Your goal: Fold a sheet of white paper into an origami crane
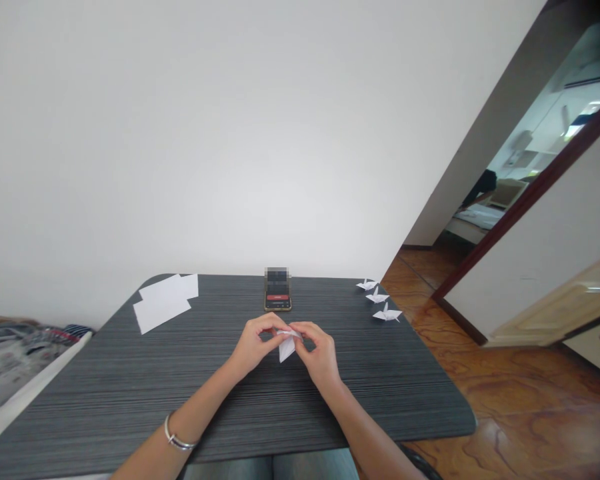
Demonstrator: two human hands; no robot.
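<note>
A small piece of folded white paper (287,349) is held above the dark table (220,420), its pointed end hanging down toward me. My left hand (256,343) pinches its upper left side between thumb and fingers. On the opposite side, my right hand (319,351) pinches the upper right edge, and the fingertips of both hands nearly meet. Fingers cover part of the upper folds. Three folded paper cranes, the nearest being a white paper crane (387,313), stand in a row at the table's right side.
Loose white paper sheets (163,312) lie overlapping at the table's far left. A phone (278,301) leans upright at the back middle, against the white wall (280,133) side. Plastic-wrapped items (20,360) are left of the table. Wooden floor (505,393) and a doorway lie to the right.
</note>
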